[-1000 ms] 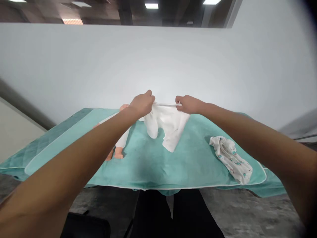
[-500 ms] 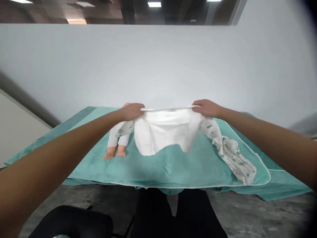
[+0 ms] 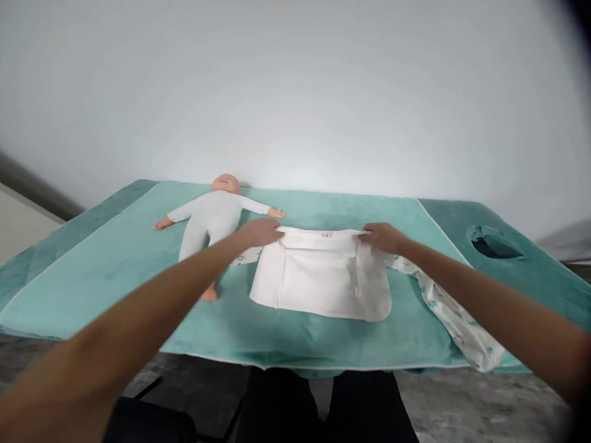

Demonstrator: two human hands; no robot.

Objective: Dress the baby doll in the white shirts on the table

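Observation:
Both my hands pinch the top edge of a white baby top (image 3: 318, 277), its plain inner side facing me and a small printed label at the middle of that edge. My left hand (image 3: 262, 232) is closed on the left corner, my right hand (image 3: 384, 237) on the right corner. The body of the top hangs down over the mat, its lower edge at or near the surface. Printed fabric peeks out beside each hand. Left of the top, a baby doll (image 3: 215, 212) in a white bodysuit lies on its back, one leg partly hidden by my left forearm.
A green mat (image 3: 115, 271) with white piping covers the table, against a white wall (image 3: 295, 98). Printed baby clothing (image 3: 462, 326) stretches to the front right edge, partly behind my right forearm. A dark oval opening (image 3: 496, 242) shows at right. A black chair (image 3: 148, 421) stands below left.
My hands have lowered the baby top toward the mat, and it hangs flatter with its lower edge spread out. The view has tilted down, bringing the whole doll into sight.

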